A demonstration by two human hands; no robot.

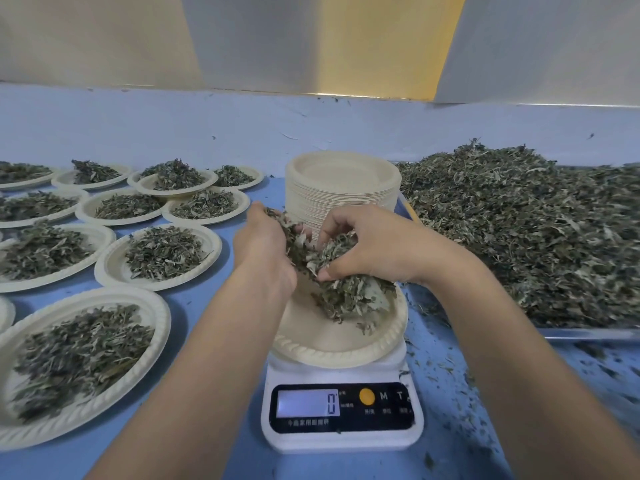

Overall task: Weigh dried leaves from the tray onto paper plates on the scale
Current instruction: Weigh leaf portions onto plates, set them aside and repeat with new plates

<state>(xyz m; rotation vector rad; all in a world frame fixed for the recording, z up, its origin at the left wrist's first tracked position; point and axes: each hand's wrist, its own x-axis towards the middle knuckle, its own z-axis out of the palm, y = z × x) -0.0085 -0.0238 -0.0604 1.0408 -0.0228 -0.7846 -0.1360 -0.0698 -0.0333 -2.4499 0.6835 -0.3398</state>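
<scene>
left: filled plates (104, 268) packed close | far: tall plate stack (341, 199) just behind scale (341, 441) | right: tray (588, 333) heaped with leaves (519, 237), just beside scale | free: surface (194, 299) strip between scale and left plates; also wide band beyond the stack

Blue table (214, 126) pictured with white scale (341, 441) set near front edge. Stack of empty paper plates (343, 188) placed at scale's 12 o'clock. Filled plates (110, 268) of dried leaves (162, 252) spread at 9 to 10 o'clock. Heaped tray (588, 333) laid at 2 o'clock, leaf crumbs (446, 368) scattered at 3 o'clock.
</scene>
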